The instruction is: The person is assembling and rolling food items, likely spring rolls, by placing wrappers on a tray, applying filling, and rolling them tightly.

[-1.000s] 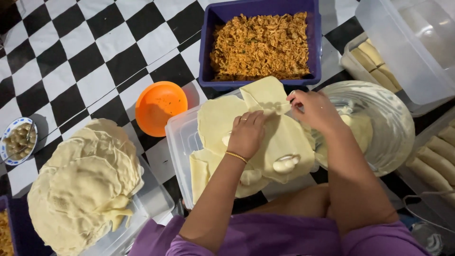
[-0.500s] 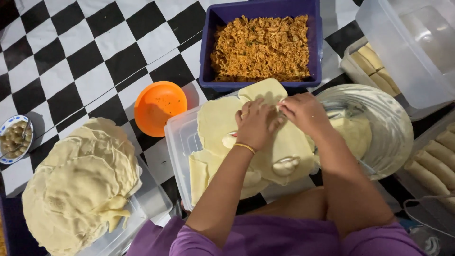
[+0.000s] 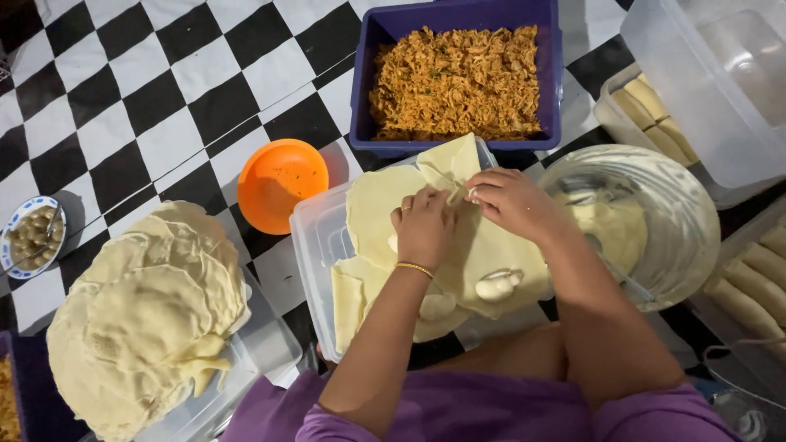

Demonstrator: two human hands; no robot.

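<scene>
A black-and-white chequered floor (image 3: 123, 106) carries everything here. The biggest thing on it is a tall heap of pale, thin round wrappers (image 3: 143, 315) piled on a clear plastic tub at the lower left. At the top stands a deep purple rectangular tub (image 3: 360, 90) filled with orange-brown shredded filling (image 3: 454, 82). To the right sits a round bowl of clear glass (image 3: 655, 221) with pale batter in it, and beyond it clear plastic boxes (image 3: 720, 90) with finished pale rolls (image 3: 741, 299) laid side by side. In the middle an upturned clear plastic container (image 3: 315, 245) serves as a work surface, with several wrappers spread on it. A small orange round plastic bowl (image 3: 278, 184) lies just beside its far left corner.

On that surface the left hand (image 3: 424, 229) and the right hand (image 3: 512, 200) meet over one pale wrapper (image 3: 454, 164), fingers together and pinched on its folded far edge. Two small white lumps (image 3: 498, 285) rest on the near sheets. The fold would likely go best with the sheet kept taut, the edge pressed flat and even, and a gentle grip so the thin sheet does not tear.
</scene>
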